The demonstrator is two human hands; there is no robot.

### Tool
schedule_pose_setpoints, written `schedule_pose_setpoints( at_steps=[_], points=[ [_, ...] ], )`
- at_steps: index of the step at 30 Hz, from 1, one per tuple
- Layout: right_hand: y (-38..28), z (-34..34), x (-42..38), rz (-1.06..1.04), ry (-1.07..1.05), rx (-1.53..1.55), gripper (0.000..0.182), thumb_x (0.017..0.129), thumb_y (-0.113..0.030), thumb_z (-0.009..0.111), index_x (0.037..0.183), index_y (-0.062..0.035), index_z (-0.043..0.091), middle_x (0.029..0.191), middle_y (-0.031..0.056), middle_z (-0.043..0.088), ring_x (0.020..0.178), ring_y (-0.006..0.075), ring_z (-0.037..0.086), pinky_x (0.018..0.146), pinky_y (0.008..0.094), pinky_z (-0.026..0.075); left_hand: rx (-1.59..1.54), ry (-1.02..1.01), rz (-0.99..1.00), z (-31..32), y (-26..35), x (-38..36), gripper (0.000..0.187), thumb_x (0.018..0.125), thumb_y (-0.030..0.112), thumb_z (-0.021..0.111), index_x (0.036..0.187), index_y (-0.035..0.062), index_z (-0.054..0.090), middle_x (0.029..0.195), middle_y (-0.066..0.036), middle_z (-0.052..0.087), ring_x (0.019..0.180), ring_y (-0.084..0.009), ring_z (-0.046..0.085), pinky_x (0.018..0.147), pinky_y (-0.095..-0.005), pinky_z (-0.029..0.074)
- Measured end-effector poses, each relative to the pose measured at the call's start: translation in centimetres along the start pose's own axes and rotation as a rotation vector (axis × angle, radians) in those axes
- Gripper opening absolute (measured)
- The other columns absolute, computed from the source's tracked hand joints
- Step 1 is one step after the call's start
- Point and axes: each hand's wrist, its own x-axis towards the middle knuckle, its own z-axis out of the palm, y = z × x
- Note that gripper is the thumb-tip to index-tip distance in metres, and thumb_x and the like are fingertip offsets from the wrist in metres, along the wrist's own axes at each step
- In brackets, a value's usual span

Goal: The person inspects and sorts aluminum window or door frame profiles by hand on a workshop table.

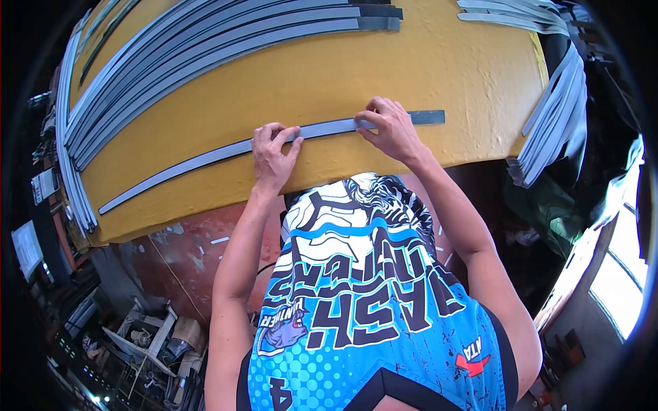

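A long, narrow strip, grey on top with dark edges, lies across the yellow work table near its front edge. Its right end is bare and dark, with no grey layer showing. My left hand is at the middle of the strip, thumb and fingers curled in on the grey layer. Further right, my right hand pinches the same layer near where it stops. Between the two hands a short grey stretch shows. The fingertips partly cover what they grip.
Similar grey and dark strips lie side by side at the back left. More strips hang over the table's right edge, and others line its left edge. A cluttered wooden rack stands on the floor at lower left.
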Motion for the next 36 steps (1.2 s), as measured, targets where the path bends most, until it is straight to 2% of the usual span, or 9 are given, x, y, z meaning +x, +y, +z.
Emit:
schedule_pose_setpoints(
  at_steps=[5, 11, 14, 16, 19, 26, 28, 33, 36],
  points=[
    [0.0, 0.1, -0.1, 0.009, 0.006, 0.000, 0.019, 0.080, -0.019, 0.076, 0.097, -0.0138, 0.073, 0.097, 0.0060, 0.059, 0.095, 0.0246, 0.059, 0.084, 0.0382, 0.047, -0.006, -0.007, -0.015, 0.3, -0.4, -0.2, 0.019, 0.081, 0.021, 0.077, 0.098, 0.0120, 0.075, 0.098, -0.005, 0.058, 0.093, -0.0231, 0.054, 0.086, -0.0382, 0.043],
    [0.0, 0.2, 0.0, 0.016, 0.007, 0.003, 0.018, 0.080, -0.019, 0.076, 0.097, -0.0139, 0.073, 0.096, 0.0058, 0.059, 0.095, 0.0244, 0.059, 0.084, 0.0384, 0.047, 0.001, -0.010, -0.014, 0.1, -0.2, -0.1, 0.019, 0.081, 0.020, 0.077, 0.098, 0.0123, 0.075, 0.098, -0.005, 0.058, 0.094, -0.0226, 0.054, 0.086, -0.0379, 0.042],
    [0.1, 0.4, 0.0, 0.011, 0.014, -0.003, 0.018, 0.080, -0.019, 0.076, 0.097, -0.0139, 0.074, 0.096, 0.0058, 0.059, 0.095, 0.0244, 0.059, 0.085, 0.0385, 0.046, 0.040, -0.018, -0.007, 0.1, 0.3, 0.0, 0.017, 0.082, 0.016, 0.076, 0.098, 0.0099, 0.074, 0.099, -0.006, 0.059, 0.096, -0.0240, 0.055, 0.086, -0.0386, 0.044],
    [0.0, 0.4, 0.0, 0.008, 0.017, -0.004, 0.018, 0.080, -0.019, 0.076, 0.097, -0.0140, 0.074, 0.096, 0.0057, 0.059, 0.096, 0.0243, 0.059, 0.085, 0.0385, 0.046, 0.034, -0.005, 0.098, 0.5, 0.4, 0.0, 0.018, 0.081, 0.009, 0.074, 0.098, 0.0063, 0.074, 0.102, -0.007, 0.062, 0.099, -0.0264, 0.057, 0.087, -0.0395, 0.047],
    [0.0, 0.3, 0.1, 0.025, 0.012, 0.006, 0.019, 0.079, -0.019, 0.077, 0.097, -0.0140, 0.074, 0.097, 0.0058, 0.059, 0.096, 0.0244, 0.059, 0.085, 0.0387, 0.046, -0.037, -0.066, 0.133, 1.5, 1.1, -0.2, 0.019, 0.079, 0.005, 0.073, 0.098, 0.0037, 0.073, 0.104, -0.009, 0.064, 0.101, -0.0279, 0.059, 0.087, -0.0398, 0.049],
    [0.1, 0.6, 0.2, 0.024, 0.012, 0.007, 0.019, 0.078, -0.019, 0.077, 0.097, -0.0146, 0.074, 0.098, 0.0063, 0.060, 0.097, 0.0248, 0.059, 0.085, 0.0386, 0.046, -0.108, -0.057, 0.244, 4.0, 3.6, 2.0, 0.018, 0.079, 0.002, 0.073, 0.096, 0.0026, 0.073, 0.100, -0.009, 0.067, 0.097, -0.0276, 0.061, 0.086, -0.0383, 0.051],
    [0.1, 0.5, 0.2, 0.035, 0.003, 0.004, 0.019, 0.078, -0.020, 0.077, 0.097, -0.0147, 0.074, 0.098, 0.0064, 0.060, 0.097, 0.0249, 0.059, 0.085, 0.0386, 0.046, -0.131, -0.045, 0.295, 5.2, 4.2, 2.5, 0.014, 0.079, 0.006, 0.073, 0.092, 0.0036, 0.072, 0.098, -0.007, 0.067, 0.097, -0.0256, 0.062, 0.086, -0.0391, 0.050],
    [0.1, -0.4, -0.4, 0.083, 0.033, 0.007, 0.039, 0.078, -0.021, 0.078, 0.116, -0.0164, 0.069, 0.104, 0.0069, 0.062, 0.102, 0.0259, 0.060, 0.090, 0.0396, 0.046, -0.134, -0.050, 0.304, 5.4, 4.1, 2.9, 0.011, 0.078, 0.006, 0.073, 0.089, 0.0048, 0.072, 0.098, -0.006, 0.067, 0.097, -0.0247, 0.062, 0.086, -0.0381, 0.050],
    [1.2, -2.3, -1.4, 0.094, 0.033, -0.073, 0.046, 0.078, -0.021, 0.078, 0.122, -0.0165, 0.065, 0.107, 0.0072, 0.062, 0.104, 0.0270, 0.060, 0.092, 0.0400, 0.046, -0.135, -0.070, 0.274, 5.2, 4.4, 3.1, 0.011, 0.079, 0.007, 0.074, 0.090, 0.0040, 0.072, 0.096, -0.007, 0.067, 0.094, -0.0258, 0.062, 0.085, -0.0380, 0.050]
  ],
)
